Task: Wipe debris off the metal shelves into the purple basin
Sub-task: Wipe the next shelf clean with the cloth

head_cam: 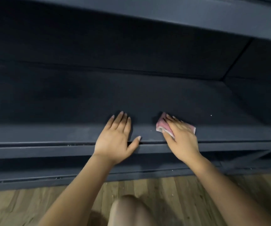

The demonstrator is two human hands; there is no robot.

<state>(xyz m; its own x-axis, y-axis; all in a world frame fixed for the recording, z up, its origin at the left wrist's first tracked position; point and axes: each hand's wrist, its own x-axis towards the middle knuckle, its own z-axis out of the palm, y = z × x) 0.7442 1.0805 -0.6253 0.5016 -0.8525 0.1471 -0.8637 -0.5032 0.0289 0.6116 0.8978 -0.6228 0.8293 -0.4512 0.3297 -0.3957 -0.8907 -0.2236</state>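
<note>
Pink cloth (161,126) pressed flat on the dark metal shelf (180,98), near its front lip.
The right hand (179,134) holds it down with straight fingers; the left hand (117,136) rests flat at nine o'clock, likely bracing. Open shelf runs toward twelve and three. No purple basin shows.

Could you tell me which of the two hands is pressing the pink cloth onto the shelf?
The right hand presses the pink cloth flat onto the dark shelf; the left hand rests bare beside it.
</note>
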